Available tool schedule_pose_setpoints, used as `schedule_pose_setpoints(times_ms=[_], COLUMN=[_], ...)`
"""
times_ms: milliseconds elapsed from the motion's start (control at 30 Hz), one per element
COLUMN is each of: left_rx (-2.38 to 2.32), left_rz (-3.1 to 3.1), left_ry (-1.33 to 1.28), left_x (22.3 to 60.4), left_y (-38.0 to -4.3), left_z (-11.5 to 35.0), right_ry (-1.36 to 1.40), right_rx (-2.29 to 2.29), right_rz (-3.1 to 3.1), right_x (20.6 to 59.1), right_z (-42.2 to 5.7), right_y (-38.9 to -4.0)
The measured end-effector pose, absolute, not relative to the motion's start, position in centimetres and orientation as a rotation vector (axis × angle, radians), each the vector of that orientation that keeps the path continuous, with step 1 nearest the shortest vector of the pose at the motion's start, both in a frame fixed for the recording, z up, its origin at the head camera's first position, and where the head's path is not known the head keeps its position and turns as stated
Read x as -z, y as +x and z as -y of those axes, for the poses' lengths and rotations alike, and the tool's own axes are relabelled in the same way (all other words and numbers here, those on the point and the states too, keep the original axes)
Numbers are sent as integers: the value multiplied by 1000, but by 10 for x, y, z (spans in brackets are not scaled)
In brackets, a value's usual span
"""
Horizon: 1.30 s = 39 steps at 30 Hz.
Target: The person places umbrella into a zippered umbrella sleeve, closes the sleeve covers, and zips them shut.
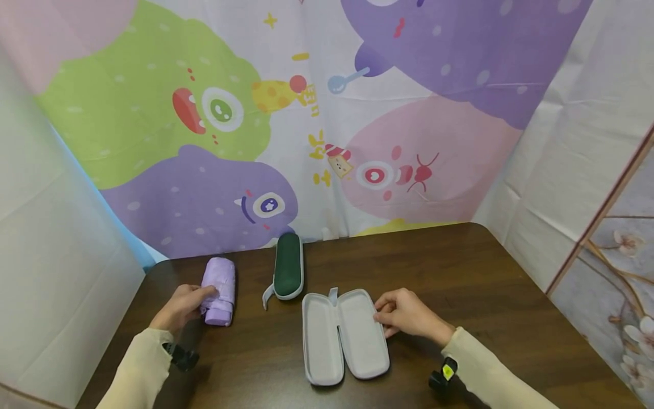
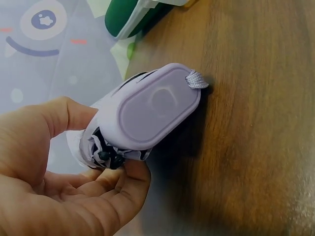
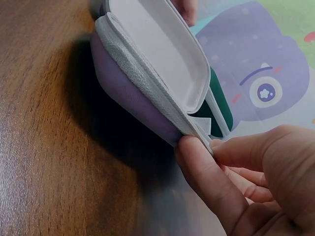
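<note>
left grip (image 1: 176,309) curls round a folded lilac umbrella (image 1: 222,278) at the tabletop's (image 1: 434,267) left, while right grip (image 1: 411,315) pinches a splayed eyeglass case's (image 1: 364,335) rim near centre, presumably to steady it.

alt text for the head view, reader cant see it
A person's left hand grips a lilac fabric umbrella while the right hand pinches the rim of an open oblong pale grey-lined case on a dark brown wooden table. Farther back lies a closed dark green oblong case.
</note>
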<state>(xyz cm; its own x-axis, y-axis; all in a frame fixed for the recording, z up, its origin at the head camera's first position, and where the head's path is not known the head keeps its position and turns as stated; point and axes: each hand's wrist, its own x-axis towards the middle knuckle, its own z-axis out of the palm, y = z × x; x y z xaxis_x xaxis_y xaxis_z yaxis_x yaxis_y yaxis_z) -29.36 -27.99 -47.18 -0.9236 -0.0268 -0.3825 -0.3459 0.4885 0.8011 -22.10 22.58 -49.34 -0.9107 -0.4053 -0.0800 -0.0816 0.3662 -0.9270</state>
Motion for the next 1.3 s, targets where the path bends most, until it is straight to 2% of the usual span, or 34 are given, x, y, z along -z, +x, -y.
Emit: schedule_pose_setpoints(times_ms=[567,1300], left_rx=[-1418,-1519], left_rz=[-2441,-2378], left_ry=[-232,-158], left_x=[471,466], left_y=[-280,-264], left_z=[284,259], right_ry=[-425,-445], right_rx=[1546,1522], right_rz=[-2345,-2352], right_x=[494,492], right_z=[-225,-223], right_y=[-222,-224])
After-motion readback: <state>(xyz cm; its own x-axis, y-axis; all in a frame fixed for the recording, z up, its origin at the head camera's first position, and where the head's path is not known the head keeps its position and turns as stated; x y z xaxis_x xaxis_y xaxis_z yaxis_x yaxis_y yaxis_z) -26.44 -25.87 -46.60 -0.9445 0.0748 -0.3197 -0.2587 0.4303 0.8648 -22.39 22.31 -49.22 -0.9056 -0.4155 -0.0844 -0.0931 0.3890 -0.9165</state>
